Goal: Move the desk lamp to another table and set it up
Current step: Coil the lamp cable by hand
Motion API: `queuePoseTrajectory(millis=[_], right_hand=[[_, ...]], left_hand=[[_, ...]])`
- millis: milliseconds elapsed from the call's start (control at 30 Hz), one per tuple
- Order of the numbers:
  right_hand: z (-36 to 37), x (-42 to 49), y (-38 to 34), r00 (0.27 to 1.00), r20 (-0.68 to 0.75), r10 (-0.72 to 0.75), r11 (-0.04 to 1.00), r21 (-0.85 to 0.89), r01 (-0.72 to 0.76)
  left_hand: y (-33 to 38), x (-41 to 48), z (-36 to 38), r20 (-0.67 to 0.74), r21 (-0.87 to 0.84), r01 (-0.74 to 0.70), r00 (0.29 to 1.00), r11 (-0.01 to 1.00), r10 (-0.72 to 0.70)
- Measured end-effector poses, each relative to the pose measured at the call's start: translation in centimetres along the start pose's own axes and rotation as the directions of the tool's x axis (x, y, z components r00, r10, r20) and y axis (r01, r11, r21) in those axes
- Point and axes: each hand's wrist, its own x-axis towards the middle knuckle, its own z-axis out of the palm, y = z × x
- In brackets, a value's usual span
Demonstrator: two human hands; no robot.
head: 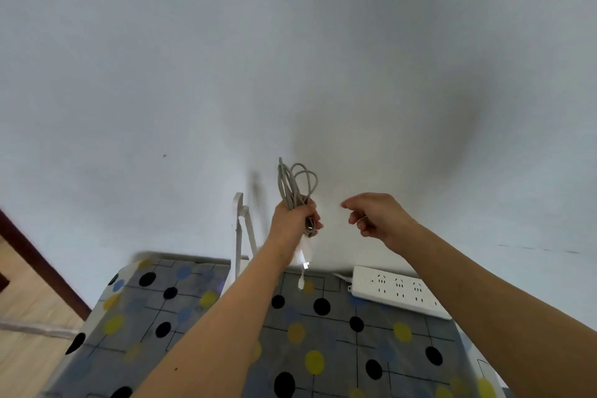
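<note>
A person's left hand (295, 220) clutches the desk lamp's coiled cable (295, 186) above a spotted tablecloth (323, 333), the loosely curled, empty right hand (374, 218) poised, apparently to unwind it toward the power strip (397, 291), beside the white lamp (240, 236).

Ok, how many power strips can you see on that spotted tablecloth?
1. A white plastic power strip lies at the far right edge of the grey dotted tablecloth, against the wall; the right arm covers its near end, so more could be hidden.
</note>
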Motion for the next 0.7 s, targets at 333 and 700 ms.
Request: queuePoseTrajectory(millis=[333, 700], right_hand=[[6.5, 0.9, 2.8, 0.897, 0.427, 0.117, 0.851, -0.508, 0.131], [11.1, 3.9, 2.1, 0.960, 0.277, 0.030, 0.877, -0.469, 0.107]], left_hand=[[2.1, -0.5, -3.7, -0.022, -0.164, -0.080, 0.997, 0.983, 0.077], [1.2, -1.3, -11.9, -0.376, -0.229, -0.118, 0.926, 0.966, 0.024]])
